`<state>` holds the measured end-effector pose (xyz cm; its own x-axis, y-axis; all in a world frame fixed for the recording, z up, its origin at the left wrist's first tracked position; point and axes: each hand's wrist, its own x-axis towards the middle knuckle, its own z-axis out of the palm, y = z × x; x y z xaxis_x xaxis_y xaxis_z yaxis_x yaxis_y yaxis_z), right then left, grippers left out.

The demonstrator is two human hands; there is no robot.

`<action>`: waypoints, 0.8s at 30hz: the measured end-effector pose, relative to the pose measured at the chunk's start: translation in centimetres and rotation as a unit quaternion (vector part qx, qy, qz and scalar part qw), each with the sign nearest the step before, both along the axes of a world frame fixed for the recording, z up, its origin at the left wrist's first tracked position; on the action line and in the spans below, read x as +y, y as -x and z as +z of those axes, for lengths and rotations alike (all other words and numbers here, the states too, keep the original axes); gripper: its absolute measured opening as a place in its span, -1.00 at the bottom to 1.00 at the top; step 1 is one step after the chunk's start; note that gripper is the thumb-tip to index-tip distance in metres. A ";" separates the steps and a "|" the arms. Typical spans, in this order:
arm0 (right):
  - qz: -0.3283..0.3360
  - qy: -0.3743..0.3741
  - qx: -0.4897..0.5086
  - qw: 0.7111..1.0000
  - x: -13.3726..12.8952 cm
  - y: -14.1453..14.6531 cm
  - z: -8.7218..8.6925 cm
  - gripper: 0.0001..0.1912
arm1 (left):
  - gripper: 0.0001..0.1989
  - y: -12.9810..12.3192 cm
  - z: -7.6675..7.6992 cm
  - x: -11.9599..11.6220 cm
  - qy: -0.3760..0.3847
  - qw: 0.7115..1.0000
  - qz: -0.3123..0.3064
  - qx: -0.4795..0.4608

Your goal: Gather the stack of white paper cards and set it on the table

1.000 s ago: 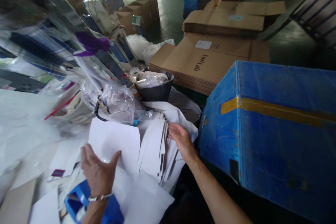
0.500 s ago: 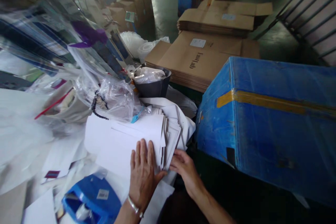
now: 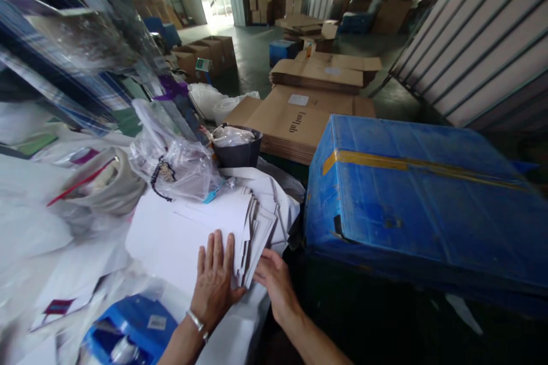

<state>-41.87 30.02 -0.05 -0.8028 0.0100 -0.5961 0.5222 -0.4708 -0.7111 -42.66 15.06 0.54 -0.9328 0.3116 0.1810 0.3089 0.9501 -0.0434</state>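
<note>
A thick stack of white paper sheets [image 3: 166, 234] lies at the table's right edge, its layers fanned out unevenly on the right side. My left hand [image 3: 215, 276] rests flat on top of it, fingers stretched out, a silver bracelet on the wrist. At the fanned edge, my right hand [image 3: 276, 282] has its fingers curled on the sheets near the lower corner; its fingertips are partly hidden. A clear plastic bag [image 3: 184, 168] with a dark cord sits on the far end of the stack. Left of my left forearm is a blue plastic container [image 3: 139, 319].
A large blue box [image 3: 406, 205] with yellow tape stands on the right. Flattened cartons [image 3: 282, 122] are piled ahead, behind a dark bin [image 3: 237, 154]. A beige cloth bag [image 3: 115, 185] lies to the left. Grey bars [image 3: 466, 57] lean at the far right.
The view has tilted up and shifted right, showing more of the hall. Both hands keep nearly the same places on the stack.
</note>
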 end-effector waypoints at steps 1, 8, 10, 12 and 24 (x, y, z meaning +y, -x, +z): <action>0.002 0.002 -0.019 1.000 0.5 0.2 -0.5 -0.57 | 0.20 -0.1 -0.1 -0.1 0.002 1.000 -0.001 0.001; 0.008 -0.366 0.091 0.926 6.6 5.2 -3.9 -0.67 | 0.23 -0.1 -0.3 -0.2 0.009 1.000 -0.002 0.004; 0.051 -0.367 0.068 0.926 7.7 6.8 -4.7 -0.69 | 0.24 -0.1 -0.2 -0.1 0.015 1.000 0.004 -0.003; 0.087 -0.360 0.052 0.927 8.3 7.9 -5.4 -0.72 | 0.25 -0.1 -0.2 0.0 0.019 1.000 0.009 -0.011; 0.152 -0.366 0.041 0.917 8.7 9.1 -4.7 -0.77 | 0.30 -0.3 -0.2 -0.4 -0.001 0.999 0.021 -0.043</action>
<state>-50.96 38.71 -4.77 -0.8767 0.1517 -0.4566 0.4808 0.3072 -0.8212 -42.39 14.70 0.39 -0.9572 0.2714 0.1009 0.2711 0.9624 -0.0163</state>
